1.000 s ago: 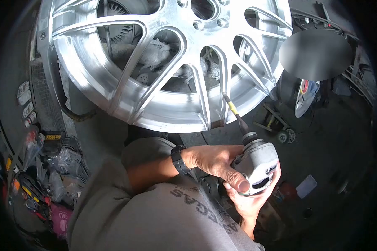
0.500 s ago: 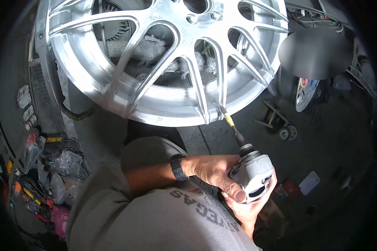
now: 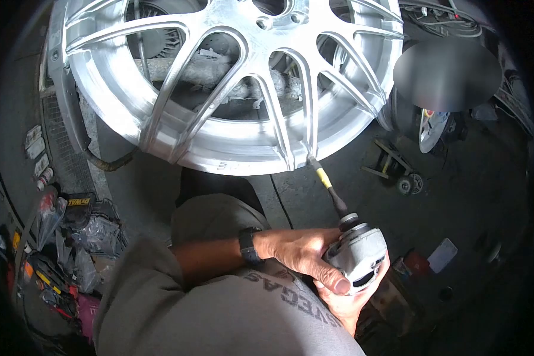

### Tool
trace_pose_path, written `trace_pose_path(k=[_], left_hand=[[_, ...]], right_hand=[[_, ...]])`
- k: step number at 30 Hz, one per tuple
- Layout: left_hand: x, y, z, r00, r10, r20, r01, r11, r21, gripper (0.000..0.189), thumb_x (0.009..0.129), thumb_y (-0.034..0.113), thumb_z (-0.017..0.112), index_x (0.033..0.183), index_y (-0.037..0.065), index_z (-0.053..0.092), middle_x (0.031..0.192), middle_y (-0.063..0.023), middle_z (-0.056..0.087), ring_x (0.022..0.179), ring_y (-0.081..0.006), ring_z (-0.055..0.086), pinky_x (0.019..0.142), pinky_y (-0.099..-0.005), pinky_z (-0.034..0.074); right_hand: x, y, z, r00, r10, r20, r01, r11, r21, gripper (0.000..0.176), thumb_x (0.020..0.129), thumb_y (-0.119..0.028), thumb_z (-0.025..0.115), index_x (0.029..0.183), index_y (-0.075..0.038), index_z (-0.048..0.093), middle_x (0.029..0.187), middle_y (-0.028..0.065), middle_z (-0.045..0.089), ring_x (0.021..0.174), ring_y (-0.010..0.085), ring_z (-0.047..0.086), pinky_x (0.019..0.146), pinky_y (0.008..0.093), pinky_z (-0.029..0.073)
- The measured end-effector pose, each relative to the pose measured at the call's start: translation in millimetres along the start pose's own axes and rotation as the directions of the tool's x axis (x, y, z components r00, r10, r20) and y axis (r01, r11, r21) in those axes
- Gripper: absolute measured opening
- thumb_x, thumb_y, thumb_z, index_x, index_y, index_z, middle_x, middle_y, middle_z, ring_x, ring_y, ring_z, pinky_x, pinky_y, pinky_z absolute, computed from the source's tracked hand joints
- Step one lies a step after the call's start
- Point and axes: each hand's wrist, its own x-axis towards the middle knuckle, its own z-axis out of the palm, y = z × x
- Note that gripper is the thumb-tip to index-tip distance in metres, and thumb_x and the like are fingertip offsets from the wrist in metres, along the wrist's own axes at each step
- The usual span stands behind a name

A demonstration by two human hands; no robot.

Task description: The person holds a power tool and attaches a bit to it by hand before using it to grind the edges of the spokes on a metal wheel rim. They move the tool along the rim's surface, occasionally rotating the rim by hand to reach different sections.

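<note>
A die grinder (image 3: 359, 256) with a pale grey body is held in front of my shirt. My left hand (image 3: 305, 252), with a black watch at its wrist, is wrapped over its near side, thumb lying along the housing. Under and behind the body, my right hand (image 3: 353, 305) grips it from the right; part of its fingers is hidden. A dark shaft with a yellow band (image 3: 323, 177) runs up from the tool, its tip right at the lower edge of a bare silver alloy wheel (image 3: 237, 165), beside the foot of a spoke.
A blurred oval (image 3: 448, 74) covers part of the right side, above a tilted disc (image 3: 431, 132). Below lies a small wheeled frame (image 3: 391, 163). Bags and tool cases (image 3: 80, 222) crowd the floor at left. Behind the wheel is machinery (image 3: 178, 70).
The grinder and both hands have shifted slightly down in view. Its tip has moved outward along the spoke's foot toward the rim edge. The wheel appears slightly higher and further left.
</note>
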Motion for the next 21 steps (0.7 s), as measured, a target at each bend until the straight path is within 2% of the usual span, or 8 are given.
trace_pose_path(k=[9,11,17,19,20,21], left_hand=[[-2.2,4.7,0.9,1.000,-0.007,-0.015,0.007,1.000,-0.016,0.080,0.076,0.054,0.085,0.125,-0.003,0.056,0.112,-0.0127,0.065,0.106,-0.0239,0.061,0.093,-0.0342,0.050],[-2.0,8.3,-2.2,0.999,0.000,-0.045,-0.002,0.999,-0.048,0.069,0.078,0.045,0.086,0.120,-0.003,0.060,0.106,-0.0131,0.067,0.100,-0.0227,0.063,0.088,-0.0349,0.053],[2.7,23.3,-9.2,0.998,0.052,-0.024,-0.053,0.998,-0.023,0.072,0.078,0.045,0.086,0.123,-0.003,0.057,0.108,-0.0126,0.066,0.103,-0.0223,0.062,0.091,-0.0342,0.052],[3.5,22.9,-10.4,0.998,0.060,-0.021,-0.061,0.998,-0.016,0.074,0.078,0.045,0.086,0.125,-0.003,0.056,0.110,-0.0127,0.065,0.104,-0.0226,0.062,0.093,-0.0343,0.051],[3.3,21.5,-11.3,0.996,0.077,-0.044,-0.077,0.997,-0.006,0.074,0.079,0.048,0.084,0.124,-0.003,0.057,0.109,-0.0111,0.065,0.103,-0.0211,0.061,0.091,-0.0323,0.050],[3.4,21.0,-11.7,0.994,0.093,-0.066,-0.093,0.996,0.004,0.075,0.080,0.052,0.083,0.124,-0.003,0.057,0.108,-0.0095,0.065,0.101,-0.0196,0.061,0.090,-0.0303,0.049]], right_hand=[[15.4,-4.3,-1.9,0.998,0.045,-0.032,-0.046,0.998,-0.051,0.123,0.055,-0.036,0.100,0.149,-0.001,0.027,0.130,0.0139,0.052,0.115,0.0244,0.057,0.100,0.0396,0.046],[18.2,-6.3,-2.9,0.998,0.059,-0.026,-0.061,0.995,-0.084,0.123,0.055,-0.036,0.100,0.149,-0.001,0.027,0.129,0.0137,0.053,0.114,0.0242,0.057,0.099,0.0393,0.046],[19.9,-11.1,-13.6,0.991,0.130,-0.035,-0.135,0.956,-0.261,0.123,0.056,-0.035,0.100,0.149,-0.001,0.027,0.129,0.0133,0.053,0.114,0.0236,0.057,0.099,0.0385,0.046],[22.3,-16.0,-12.5,0.986,0.162,-0.036,-0.166,0.947,-0.276,0.123,0.056,-0.035,0.100,0.149,-0.001,0.027,0.128,0.0131,0.053,0.113,0.0234,0.057,0.098,0.0383,0.046],[27.6,-23.7,-7.3,0.962,0.271,-0.032,-0.272,0.948,-0.167,0.123,0.057,-0.033,0.100,0.150,-0.003,0.026,0.127,0.0122,0.053,0.111,0.0222,0.056,0.097,0.0373,0.046],[29.6,-26.7,-5.3,0.963,0.269,-0.031,-0.271,0.948,-0.169,0.123,0.057,-0.033,0.100,0.150,-0.003,0.026,0.127,0.0122,0.053,0.111,0.0222,0.056,0.097,0.0373,0.046]])
